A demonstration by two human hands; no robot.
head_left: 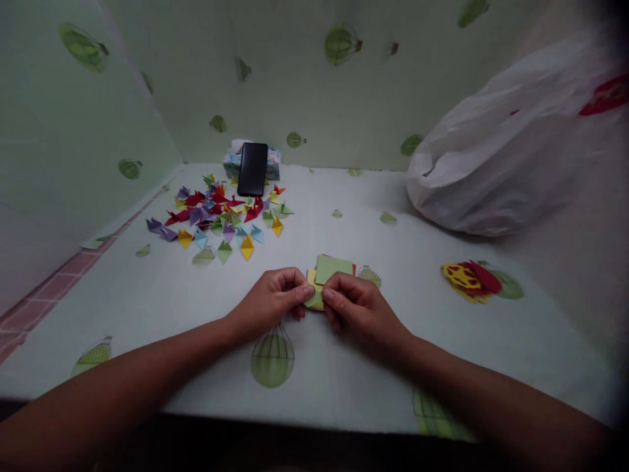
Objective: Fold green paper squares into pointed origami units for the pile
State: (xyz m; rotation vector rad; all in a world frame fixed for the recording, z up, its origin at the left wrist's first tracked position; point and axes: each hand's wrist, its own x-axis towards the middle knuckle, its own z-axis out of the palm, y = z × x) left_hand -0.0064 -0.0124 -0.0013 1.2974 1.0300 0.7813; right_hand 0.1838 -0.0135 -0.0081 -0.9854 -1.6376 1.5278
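Between my two hands is a small piece of green folded paper (314,300), pinched at both sides. My left hand (281,292) closes thumb against fingers on its left end. On its right end my right hand (361,303) pinches in the same way, its fingertips partly hidden. Just behind and under the hands lies a stack of square paper sheets (334,267), a light green one on top, with yellow, red and purple edges showing. Farther left spreads a pile of folded paper cranes (216,213) in red, purple, yellow, green and blue.
A black phone (253,169) leans upright on a tissue box (274,165) behind the cranes. At the right stands a big white plastic bag (491,151). In front of it lie red and yellow cutout pieces (466,280). A balloon-print cloth (221,387) covers the table.
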